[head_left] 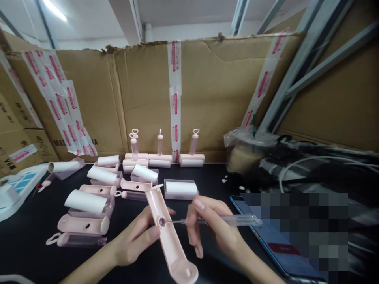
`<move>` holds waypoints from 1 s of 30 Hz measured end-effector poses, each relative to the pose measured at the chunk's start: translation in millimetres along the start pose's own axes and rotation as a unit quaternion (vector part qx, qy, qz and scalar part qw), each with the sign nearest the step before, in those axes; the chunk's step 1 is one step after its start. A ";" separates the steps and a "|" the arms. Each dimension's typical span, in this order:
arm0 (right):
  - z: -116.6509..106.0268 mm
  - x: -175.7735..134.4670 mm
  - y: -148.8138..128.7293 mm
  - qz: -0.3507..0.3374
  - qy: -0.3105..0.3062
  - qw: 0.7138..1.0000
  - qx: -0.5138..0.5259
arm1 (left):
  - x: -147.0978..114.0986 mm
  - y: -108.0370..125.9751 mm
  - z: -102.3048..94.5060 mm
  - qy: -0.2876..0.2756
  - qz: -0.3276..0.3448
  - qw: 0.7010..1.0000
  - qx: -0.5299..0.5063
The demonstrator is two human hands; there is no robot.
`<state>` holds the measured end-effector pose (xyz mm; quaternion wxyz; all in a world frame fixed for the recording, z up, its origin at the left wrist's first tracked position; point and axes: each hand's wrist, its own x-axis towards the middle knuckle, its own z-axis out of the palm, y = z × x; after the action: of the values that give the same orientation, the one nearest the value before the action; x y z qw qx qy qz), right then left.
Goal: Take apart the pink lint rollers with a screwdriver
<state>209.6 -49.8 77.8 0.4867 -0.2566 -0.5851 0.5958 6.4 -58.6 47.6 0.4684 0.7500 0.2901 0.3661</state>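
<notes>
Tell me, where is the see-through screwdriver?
In the head view, the clear-handled screwdriver lies sideways in the right hand, low and centre, its tip in the pink holder that the left hand grips.

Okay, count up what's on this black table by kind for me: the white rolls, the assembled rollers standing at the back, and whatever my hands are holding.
White rolls: 6
Assembled rollers standing upright at the back: 3
Pink handle piece in the left hand: 1
Clear-handled screwdriver in the right hand: 1
Total: 11

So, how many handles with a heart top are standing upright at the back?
3: left one, middle one and right one, each on a pink base by the cardboard wall. The left may hide another.
</notes>
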 end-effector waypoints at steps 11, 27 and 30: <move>0.4 -1.5 1.3 -0.004 0.014 1.000 -0.013 | 1.5 0.5 -0.3 0.016 0.022 0.999 0.033; 1.4 10.8 21.9 0.014 -0.024 0.997 0.070 | 5.2 -4.8 0.4 0.012 -0.008 0.999 -0.041; 2.9 11.7 23.8 0.041 -0.026 0.994 0.102 | 5.8 -5.0 1.0 -0.002 -0.011 0.998 -0.055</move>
<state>195.8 -37.0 58.9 0.4700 -0.2136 -0.5229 0.6783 10.0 -52.6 44.4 0.5137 0.7204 0.2769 0.3747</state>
